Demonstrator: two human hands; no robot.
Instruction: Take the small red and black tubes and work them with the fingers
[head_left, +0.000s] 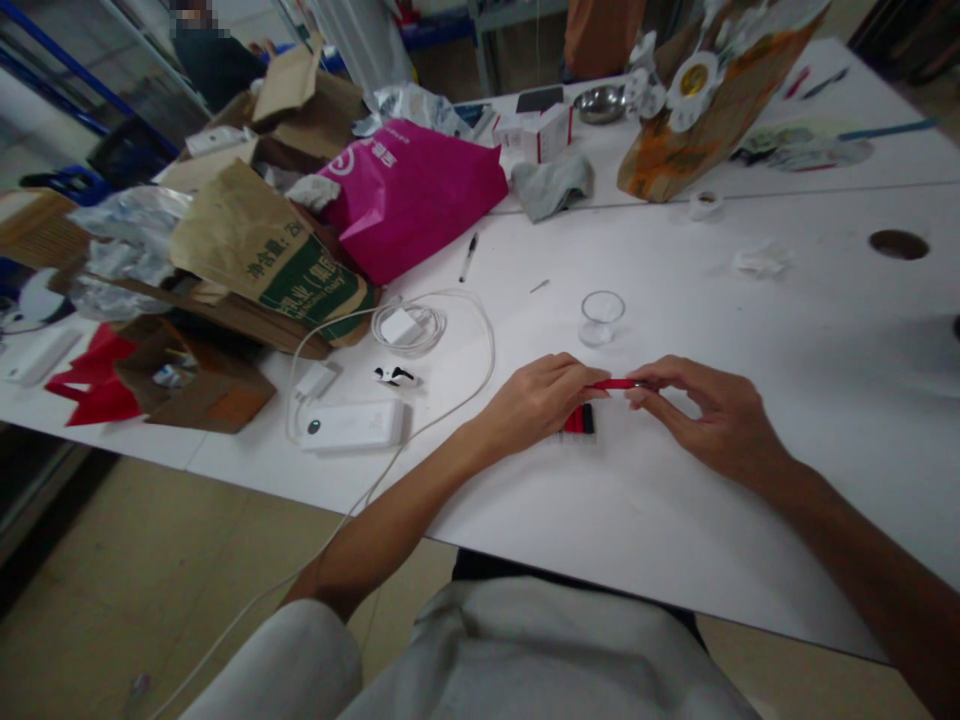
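hands point(536, 402) (nearly level) pinch a red stick point(619, 384).

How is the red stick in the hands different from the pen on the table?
The red stick is mostly red, but the pen is black and whitish.

The red stick is held up between the left hand and the right hand, while the pen lies on the table with nobody touching it.

Both look long and thin.
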